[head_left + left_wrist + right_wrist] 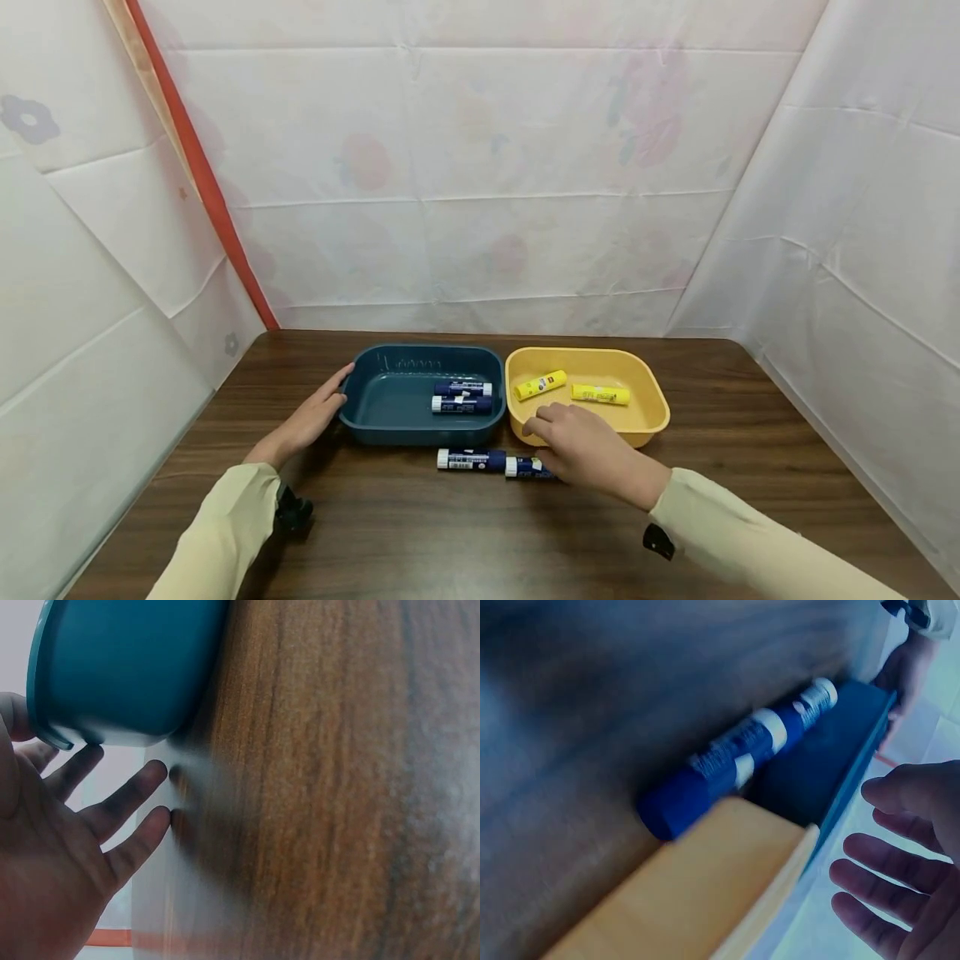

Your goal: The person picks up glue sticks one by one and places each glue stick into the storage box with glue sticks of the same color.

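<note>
My left hand (309, 421) touches the left end of a dark blue plastic basin (382, 412), its fingers extended at the rim. Two navy glue sticks with white ends, one of them this nearer glue stick (472, 405), lie in its right part. My right hand (588, 446) hovers at the front edge of a yellow basin (645, 383), fingers loosely bent and holding nothing in the right wrist view. Below it lies a navy glue stick (527, 468), partly covered by the hand, end to end with another navy glue stick (480, 460).
Inside the yellow basin lie a tilted yellow glue stick (542, 384) and another yellow glue stick (600, 394). The basins stand side by side on a brown wooden table (390, 533). White patterned sheets (465, 167) hang behind and at both sides.
</note>
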`<act>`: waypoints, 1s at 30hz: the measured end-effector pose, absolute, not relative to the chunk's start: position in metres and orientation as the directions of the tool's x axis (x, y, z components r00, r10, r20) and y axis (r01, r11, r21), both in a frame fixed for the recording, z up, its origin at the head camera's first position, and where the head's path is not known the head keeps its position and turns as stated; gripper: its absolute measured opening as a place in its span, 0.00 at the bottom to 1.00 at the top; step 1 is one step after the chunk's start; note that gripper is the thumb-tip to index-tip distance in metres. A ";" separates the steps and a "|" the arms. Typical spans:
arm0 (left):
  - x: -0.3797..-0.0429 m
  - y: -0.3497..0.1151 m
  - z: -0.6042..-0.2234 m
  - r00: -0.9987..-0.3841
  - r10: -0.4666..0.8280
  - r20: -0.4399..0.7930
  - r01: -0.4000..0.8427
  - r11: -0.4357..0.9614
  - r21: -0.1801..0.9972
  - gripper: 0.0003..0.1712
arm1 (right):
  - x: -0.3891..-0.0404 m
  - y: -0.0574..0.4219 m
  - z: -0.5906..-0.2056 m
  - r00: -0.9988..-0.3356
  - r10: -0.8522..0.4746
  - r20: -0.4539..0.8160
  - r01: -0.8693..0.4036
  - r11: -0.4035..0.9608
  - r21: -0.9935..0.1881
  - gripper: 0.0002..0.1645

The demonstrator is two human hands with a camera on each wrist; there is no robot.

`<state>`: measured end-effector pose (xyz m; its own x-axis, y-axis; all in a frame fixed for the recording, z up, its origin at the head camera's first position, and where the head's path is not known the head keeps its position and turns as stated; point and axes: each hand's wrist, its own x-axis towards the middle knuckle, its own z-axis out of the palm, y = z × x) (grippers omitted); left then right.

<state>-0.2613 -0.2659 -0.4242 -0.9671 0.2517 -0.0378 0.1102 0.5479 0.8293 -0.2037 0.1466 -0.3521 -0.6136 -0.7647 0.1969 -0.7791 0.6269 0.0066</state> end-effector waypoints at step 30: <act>-0.259 -0.265 -0.424 -0.968 0.252 -0.008 0.135 0.544 0.828 0.33 | -0.207 0.138 -0.410 -0.719 -0.694 -0.012 -0.693 0.716 0.085 0.15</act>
<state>-0.2588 -0.2646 -0.4235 -0.9676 0.2522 -0.0082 0.1349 0.5444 0.8279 -0.2075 0.1381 -0.4097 -0.7194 -0.6945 -0.0121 -0.6927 0.7161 0.0852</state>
